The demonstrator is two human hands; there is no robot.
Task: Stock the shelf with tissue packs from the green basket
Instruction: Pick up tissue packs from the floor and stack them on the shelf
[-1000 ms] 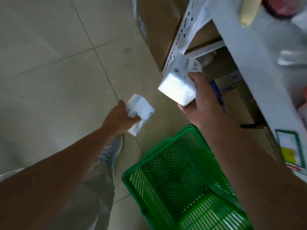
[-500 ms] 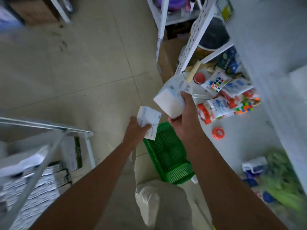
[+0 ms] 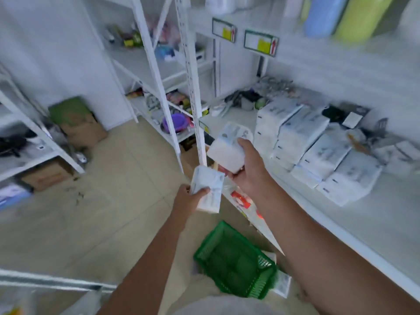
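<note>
My left hand (image 3: 185,200) grips a white tissue pack (image 3: 208,188) in front of the shelf's upright post. Higher and to the right, my right hand (image 3: 248,169) holds a second white tissue pack (image 3: 227,147) just left of the shelf's stacked packs. Several tissue packs (image 3: 318,142) lie in rows on the white shelf (image 3: 375,226) at the right. The green basket (image 3: 234,261) stands on the floor below my arms, and its inside looks empty.
A white perforated upright post (image 3: 192,80) rises just beyond my hands. More racks stand at the back and left, with cardboard boxes (image 3: 79,123) on the floor. Another white pack (image 3: 281,284) lies beside the basket. Price labels (image 3: 261,43) hang above.
The view has swung up from the floor and basket to the shelf. Both hands have risen with their packs, the right one level with the shelf's stacked packs.
</note>
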